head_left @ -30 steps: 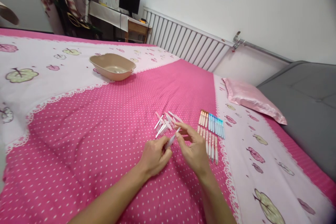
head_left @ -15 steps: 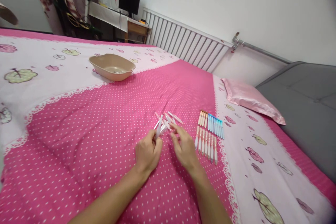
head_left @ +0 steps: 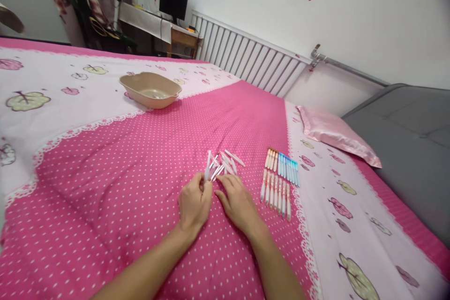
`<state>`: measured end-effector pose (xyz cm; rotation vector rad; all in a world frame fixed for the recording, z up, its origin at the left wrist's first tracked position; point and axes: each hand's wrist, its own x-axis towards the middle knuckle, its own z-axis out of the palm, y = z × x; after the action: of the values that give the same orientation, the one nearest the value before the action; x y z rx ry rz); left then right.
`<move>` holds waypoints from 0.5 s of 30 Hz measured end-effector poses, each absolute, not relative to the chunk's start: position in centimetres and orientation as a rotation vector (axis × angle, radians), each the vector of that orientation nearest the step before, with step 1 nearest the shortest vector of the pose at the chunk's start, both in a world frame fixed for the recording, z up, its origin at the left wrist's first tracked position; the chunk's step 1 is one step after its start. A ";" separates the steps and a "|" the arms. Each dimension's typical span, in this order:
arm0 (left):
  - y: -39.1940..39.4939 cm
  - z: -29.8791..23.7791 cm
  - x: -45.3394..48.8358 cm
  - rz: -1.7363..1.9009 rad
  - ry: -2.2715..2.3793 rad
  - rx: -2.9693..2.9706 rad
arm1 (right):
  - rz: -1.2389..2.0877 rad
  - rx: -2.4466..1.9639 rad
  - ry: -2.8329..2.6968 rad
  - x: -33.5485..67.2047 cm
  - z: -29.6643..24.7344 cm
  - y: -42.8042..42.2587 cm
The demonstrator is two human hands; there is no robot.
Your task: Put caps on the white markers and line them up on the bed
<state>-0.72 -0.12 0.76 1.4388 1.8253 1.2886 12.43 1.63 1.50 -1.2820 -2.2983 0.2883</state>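
Note:
My left hand (head_left: 195,200) is closed around a pale pen (head_left: 207,167) that points up and away from me. Just right of it, my right hand (head_left: 236,199) reaches to the near edge of a loose pile of pink and white pens (head_left: 228,161), thumb and fingers apart. Its fingertips are at the pile, and I see no pen clearly gripped. To the right lie pens in neat rows: orange-brown pens (head_left: 272,159), blue pens (head_left: 288,168) and, nearer me, pink-and-white pens (head_left: 276,193).
The pens lie on a pink dotted bedspread (head_left: 116,187). A beige basin (head_left: 151,91) with small things inside stands at the upper left. A pink pillow (head_left: 337,133) lies against the grey headboard (head_left: 408,136) at right. Behind are a white railing (head_left: 242,49) and a monitor (head_left: 174,1).
My left hand has shifted slightly left with its pen, now more upright. My right hand has moved left and closer to the near side of the pile.

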 end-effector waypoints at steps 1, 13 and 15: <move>-0.1 0.7 -0.7 1.289 1.824 1.437 | 0.288 -1.289 -2.295 12.4 1.6 1.6; -0.3 1.1 -0.7 1.293 1.800 1.422 | 0.170 -1.458 -2.018 14.6 -0.9 3.5; -0.2 1.0 -0.7 1.291 1.808 1.417 | 0.165 -1.422 -2.057 14.7 -1.1 3.7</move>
<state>-0.71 -0.23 1.02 1.4170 1.8078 1.2909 14.70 3.68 -1.12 -1.4217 -2.0570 0.1653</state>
